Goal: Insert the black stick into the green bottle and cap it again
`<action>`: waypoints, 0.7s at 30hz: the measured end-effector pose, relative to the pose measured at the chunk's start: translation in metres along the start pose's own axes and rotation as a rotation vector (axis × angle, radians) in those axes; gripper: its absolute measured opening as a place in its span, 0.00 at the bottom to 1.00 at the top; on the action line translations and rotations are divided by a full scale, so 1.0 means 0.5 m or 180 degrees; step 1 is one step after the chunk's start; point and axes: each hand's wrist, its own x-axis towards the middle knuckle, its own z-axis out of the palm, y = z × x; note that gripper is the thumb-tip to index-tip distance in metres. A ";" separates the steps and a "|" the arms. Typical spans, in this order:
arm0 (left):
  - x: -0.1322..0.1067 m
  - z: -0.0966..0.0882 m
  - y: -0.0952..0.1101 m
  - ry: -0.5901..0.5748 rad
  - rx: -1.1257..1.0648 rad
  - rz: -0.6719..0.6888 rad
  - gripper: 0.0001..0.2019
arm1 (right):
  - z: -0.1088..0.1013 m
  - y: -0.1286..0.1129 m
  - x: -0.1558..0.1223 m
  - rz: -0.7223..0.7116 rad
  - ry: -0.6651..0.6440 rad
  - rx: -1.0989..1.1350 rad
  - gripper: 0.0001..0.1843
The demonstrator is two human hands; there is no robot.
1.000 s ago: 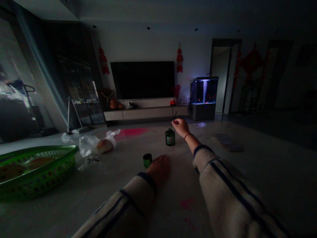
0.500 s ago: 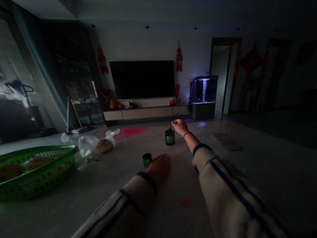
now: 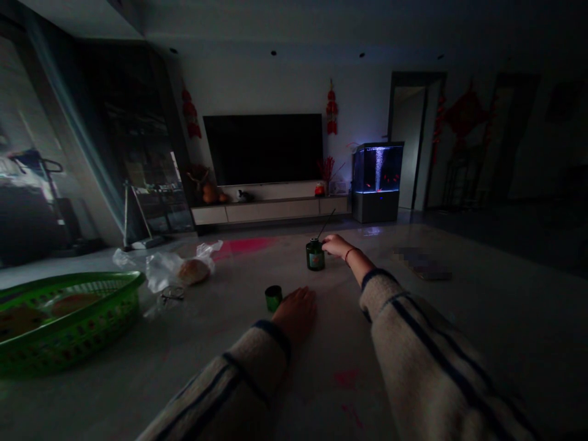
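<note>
A small green glass bottle (image 3: 315, 260) with a label stands upright on the table ahead of me. From its narrow neck a thin dark stick (image 3: 327, 222) rises, leaning to the right. My right hand (image 3: 338, 245), with a red cord at the wrist, is at the bottle's right shoulder. Its fingers are closed together against the glass, and the fingertips are partly hard to make out in the dim light. My left hand (image 3: 297, 311) lies flat, palm down, on the tabletop. Just left of it sits a green cylindrical cap (image 3: 273, 297).
A green plastic basket (image 3: 108, 315) with food inside stands at the left. Near it are a clear plastic bag (image 3: 163, 266), a round bun (image 3: 193, 271) and a pair of glasses (image 3: 173, 294). A phone-like flat object (image 3: 425, 267) lies at the right. Beyond glows a fish tank (image 3: 377, 171).
My right hand has let go of the stick and moved down to the bottle's right side. The stick now stands in the bottle by itself. My left hand has stayed put.
</note>
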 end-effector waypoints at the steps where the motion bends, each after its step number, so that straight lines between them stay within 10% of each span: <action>1: 0.000 0.001 0.000 0.0008 -0.0007 0.0003 0.20 | 0.001 0.002 -0.003 -0.0012 -0.0046 0.0012 0.11; 7: 0.002 0.006 -0.001 0.0051 0.0000 0.0032 0.20 | 0.024 0.025 -0.015 -0.0183 -0.0200 0.0008 0.28; 21: 0.000 0.000 0.000 0.0092 0.0012 -0.0050 0.20 | 0.061 0.042 -0.021 -0.0348 0.0053 -0.0224 0.25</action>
